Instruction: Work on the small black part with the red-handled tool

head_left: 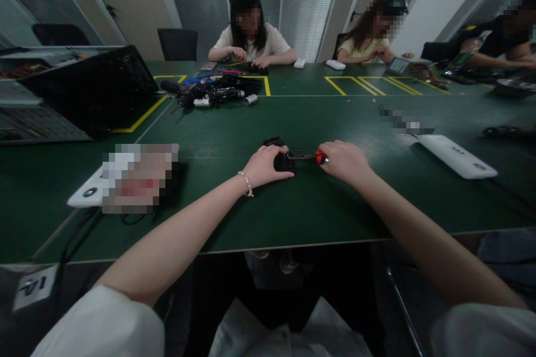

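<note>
Inward from the middle of the green bench's (318, 206) front edge, holding a black part (283, 163) down in the left hand (264, 166), thumb and fingers partly curled around it, with a pale bracelet (247, 184) at the wrist. Just to the right, gripping a red-handled tool (320, 157) in the right hand (345, 160), tightly closed, metal end aimed left at the black part; too small to tell whether touching. Farther out, see a white slab-like device (458, 157) toward the right end and another white device (90, 188) to the left, beside a blurred-out item (140, 178). Toward the far edge, see a heap of black parts and cables (221, 92), an open computer case (84, 95) at the left, and seated co-workers (272, 42) beyond.
</note>
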### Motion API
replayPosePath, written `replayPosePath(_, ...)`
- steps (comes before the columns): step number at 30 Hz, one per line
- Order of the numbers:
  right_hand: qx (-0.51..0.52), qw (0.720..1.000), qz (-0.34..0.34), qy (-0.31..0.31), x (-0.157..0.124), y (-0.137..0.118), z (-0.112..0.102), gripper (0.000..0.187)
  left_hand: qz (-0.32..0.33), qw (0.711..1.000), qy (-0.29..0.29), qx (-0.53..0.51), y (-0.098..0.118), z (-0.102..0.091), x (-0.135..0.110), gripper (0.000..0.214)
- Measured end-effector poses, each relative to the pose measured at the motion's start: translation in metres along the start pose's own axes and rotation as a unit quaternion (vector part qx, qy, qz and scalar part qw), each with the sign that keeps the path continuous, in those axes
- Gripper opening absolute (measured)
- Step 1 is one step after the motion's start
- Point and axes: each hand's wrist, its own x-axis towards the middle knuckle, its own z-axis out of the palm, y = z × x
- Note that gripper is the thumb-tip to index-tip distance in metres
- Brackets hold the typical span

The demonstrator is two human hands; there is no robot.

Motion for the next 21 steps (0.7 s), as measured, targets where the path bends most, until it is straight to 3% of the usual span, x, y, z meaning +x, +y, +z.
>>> replayPosePath(9, 0.039, 0.998, 0.029, -0.033, 0.0018, 0.0, 0.0051, 0.02, -0.007, 1.0, -0.011, -0.005, 0.0017, -0.0013, 0.0003, 0.056)
replayPosePath(21, 0.008, 0.999, -0.03, 0.017, 0.001, 0.0042, 0.0052, 0.019, -0.007, 1.0, -0.011, -0.003, 0.0038, -0.003, 0.0001, 0.056)
